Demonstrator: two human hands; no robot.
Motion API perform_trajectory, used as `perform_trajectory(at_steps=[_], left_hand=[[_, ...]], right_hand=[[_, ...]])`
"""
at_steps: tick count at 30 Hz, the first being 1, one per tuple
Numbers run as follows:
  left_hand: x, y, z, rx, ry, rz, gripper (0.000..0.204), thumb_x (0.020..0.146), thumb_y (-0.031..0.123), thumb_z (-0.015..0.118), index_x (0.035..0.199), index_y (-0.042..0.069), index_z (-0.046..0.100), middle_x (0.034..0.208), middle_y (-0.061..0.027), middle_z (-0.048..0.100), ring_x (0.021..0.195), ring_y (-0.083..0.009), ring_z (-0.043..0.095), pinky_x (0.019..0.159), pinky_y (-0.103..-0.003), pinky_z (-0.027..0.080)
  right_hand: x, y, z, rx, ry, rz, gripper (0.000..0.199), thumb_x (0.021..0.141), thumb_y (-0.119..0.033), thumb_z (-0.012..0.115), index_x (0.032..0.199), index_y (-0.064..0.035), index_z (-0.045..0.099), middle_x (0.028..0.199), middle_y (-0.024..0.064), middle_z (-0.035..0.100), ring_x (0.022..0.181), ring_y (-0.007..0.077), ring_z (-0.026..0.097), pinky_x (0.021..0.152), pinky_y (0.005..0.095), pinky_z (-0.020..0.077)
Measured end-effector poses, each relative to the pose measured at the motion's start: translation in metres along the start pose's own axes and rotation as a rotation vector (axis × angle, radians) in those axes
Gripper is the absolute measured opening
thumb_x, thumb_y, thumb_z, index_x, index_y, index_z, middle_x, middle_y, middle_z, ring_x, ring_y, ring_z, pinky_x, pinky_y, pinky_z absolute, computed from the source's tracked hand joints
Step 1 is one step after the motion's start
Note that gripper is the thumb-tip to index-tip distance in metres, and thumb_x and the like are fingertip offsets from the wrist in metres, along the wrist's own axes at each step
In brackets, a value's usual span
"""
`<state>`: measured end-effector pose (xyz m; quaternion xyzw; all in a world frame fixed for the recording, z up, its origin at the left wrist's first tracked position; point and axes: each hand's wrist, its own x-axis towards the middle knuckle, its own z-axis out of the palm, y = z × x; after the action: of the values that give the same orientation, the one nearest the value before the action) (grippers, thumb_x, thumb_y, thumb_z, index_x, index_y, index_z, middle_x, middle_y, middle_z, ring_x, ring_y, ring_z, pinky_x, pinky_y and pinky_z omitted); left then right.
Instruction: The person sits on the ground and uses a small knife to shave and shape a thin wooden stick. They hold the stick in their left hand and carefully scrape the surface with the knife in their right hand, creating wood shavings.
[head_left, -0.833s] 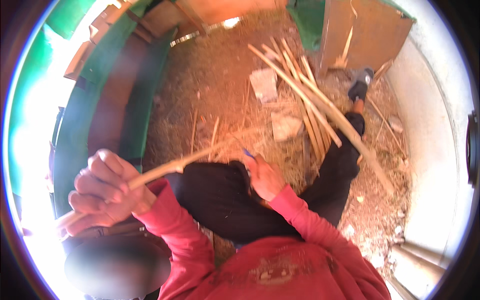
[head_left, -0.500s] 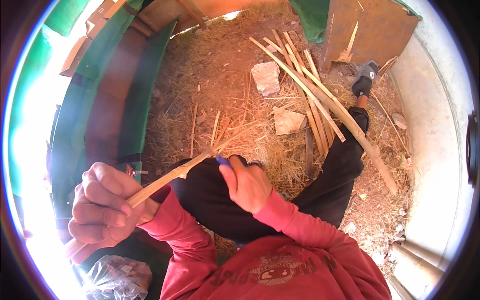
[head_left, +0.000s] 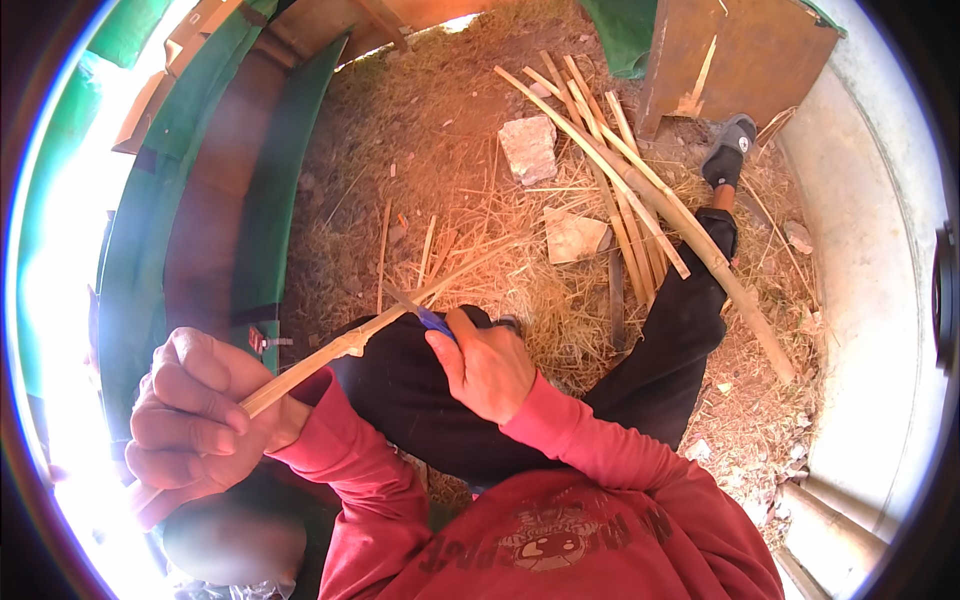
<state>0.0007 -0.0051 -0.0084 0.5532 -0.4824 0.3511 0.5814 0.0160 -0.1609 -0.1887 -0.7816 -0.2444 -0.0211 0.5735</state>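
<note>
Left hand (head_left: 195,420) fists the bamboo strip (head_left: 340,350) at lower left; right hand (head_left: 487,362) fingers grip the knife (head_left: 420,312). Best shave away from the knee, shallow strokes.

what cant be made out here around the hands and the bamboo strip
- Head view: the near end of the bamboo strip is hidden inside the left hand and lost in sun glare.
- The knife handle is covered by the right hand; its blade is too small to judge.
- The lower left is a blurred patch.
- The far ends of the bamboo poles bend near the rim.
</note>
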Motion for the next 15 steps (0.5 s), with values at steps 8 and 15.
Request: perform_trajectory(at_steps=[8,15], left_hand=[[0.001,0.001,-0.008,-0.010,0.073,-0.013,0.058,0.092,0.061,0.038,0.063,0.012,0.050,0.056,-0.0004,0.045,0.047,-0.0108,0.035,0.049,-0.026,0.021],[0.000,-0.003,-0.008,0.008,0.027,0.040,0.062,0.093,0.063,0.032,0.065,0.011,0.050,0.056,-0.0037,0.050,0.043,-0.0126,0.039,0.044,-0.025,0.023]], right_hand=[[-0.029,0.138,0.007,-0.432,-0.021,0.256,0.031,0.096,-0.030,0.046,0.088,-0.0026,0.057,0.068,0.0211,0.061,0.062,0.0392,0.062,0.056,0.0502,0.0486],[-0.013,-0.012,-0.019,0.056,-0.094,0.040,0.036,0.099,-0.034,0.042,0.083,-0.0028,0.050,0.051,0.0194,0.054,0.046,0.0401,0.055,0.045,0.0486,0.0437]])
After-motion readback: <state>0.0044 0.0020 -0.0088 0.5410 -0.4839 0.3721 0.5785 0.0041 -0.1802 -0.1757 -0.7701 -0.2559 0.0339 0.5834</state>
